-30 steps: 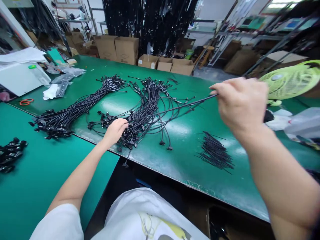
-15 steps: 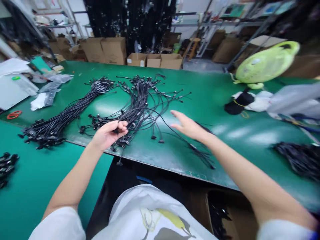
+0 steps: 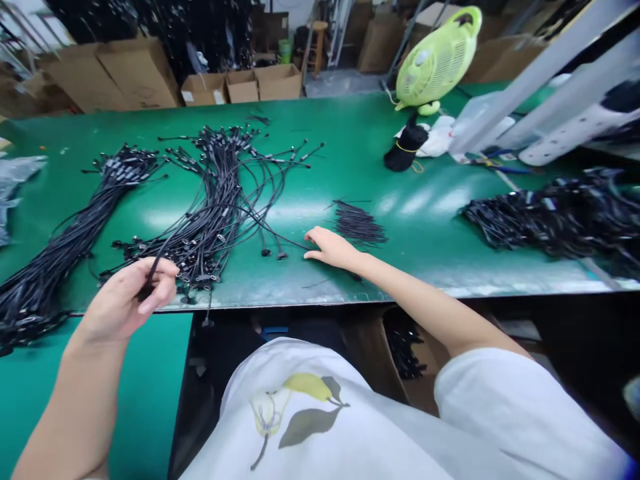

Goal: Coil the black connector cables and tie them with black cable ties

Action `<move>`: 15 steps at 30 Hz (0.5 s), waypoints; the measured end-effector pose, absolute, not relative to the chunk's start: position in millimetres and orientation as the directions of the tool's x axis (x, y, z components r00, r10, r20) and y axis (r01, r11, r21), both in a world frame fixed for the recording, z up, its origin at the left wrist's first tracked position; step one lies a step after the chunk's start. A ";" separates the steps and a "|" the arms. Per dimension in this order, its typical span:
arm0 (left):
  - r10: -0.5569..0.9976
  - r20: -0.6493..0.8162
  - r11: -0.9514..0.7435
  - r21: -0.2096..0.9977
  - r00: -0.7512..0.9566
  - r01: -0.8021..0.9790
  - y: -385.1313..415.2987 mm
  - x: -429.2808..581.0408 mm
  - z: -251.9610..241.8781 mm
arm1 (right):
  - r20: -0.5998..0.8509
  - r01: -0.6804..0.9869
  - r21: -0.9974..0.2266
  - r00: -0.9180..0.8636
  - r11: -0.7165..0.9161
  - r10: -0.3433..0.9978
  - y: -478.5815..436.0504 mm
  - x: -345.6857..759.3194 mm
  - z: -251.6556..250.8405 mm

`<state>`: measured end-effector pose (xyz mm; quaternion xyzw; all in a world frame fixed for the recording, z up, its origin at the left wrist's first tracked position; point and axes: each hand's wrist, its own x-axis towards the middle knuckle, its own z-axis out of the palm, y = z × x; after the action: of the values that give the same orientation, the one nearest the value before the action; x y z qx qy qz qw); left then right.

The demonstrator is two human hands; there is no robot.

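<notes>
At the near left table edge, my left hand is closed, with a black cable running up out of its fingers. My right hand reaches over the table from the right. Its thumb and forefinger are apart, and a thin black cable runs into the gap between them. Dark strands show partly under this hand. Between and beyond my hands lies a loose heap of black cables with small connectors at the ends. Just behind my right hand is a pile of short thin black strips, perhaps cable ties.
A straighter bundle of black cables lies at left. More black cables are heaped at right. A green fan and a black tied bundle stand at the back right. Cardboard boxes are behind the green table.
The view has turned to the right. My left hand has moved left, down and nearer me. My right hand has come lower, onto the cable by the strip pile, which now shows.
</notes>
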<state>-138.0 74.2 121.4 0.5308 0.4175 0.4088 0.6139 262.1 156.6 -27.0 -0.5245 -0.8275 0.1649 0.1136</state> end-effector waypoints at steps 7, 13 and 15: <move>0.937 0.016 -0.019 1.000 0.350 0.005 74.6 -130.6 130.3 | 0.140 0.936 -0.247 -0.221 0.250 0.965 177.4 284.9 5.6; 0.977 -0.112 0.101 0.993 0.180 0.067 70.1 -104.2 115.4 | 0.434 0.986 -0.104 -0.076 0.134 0.898 187.6 322.7 94.4; 0.979 -0.150 0.146 0.988 0.137 0.041 76.1 -96.4 103.6 | 0.421 0.962 -0.071 -0.210 0.263 0.882 165.6 311.4 94.9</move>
<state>-96.4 76.1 103.6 0.5028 0.5073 0.4176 0.5616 311.4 165.6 94.9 -0.5980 -0.7710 -0.1036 0.1930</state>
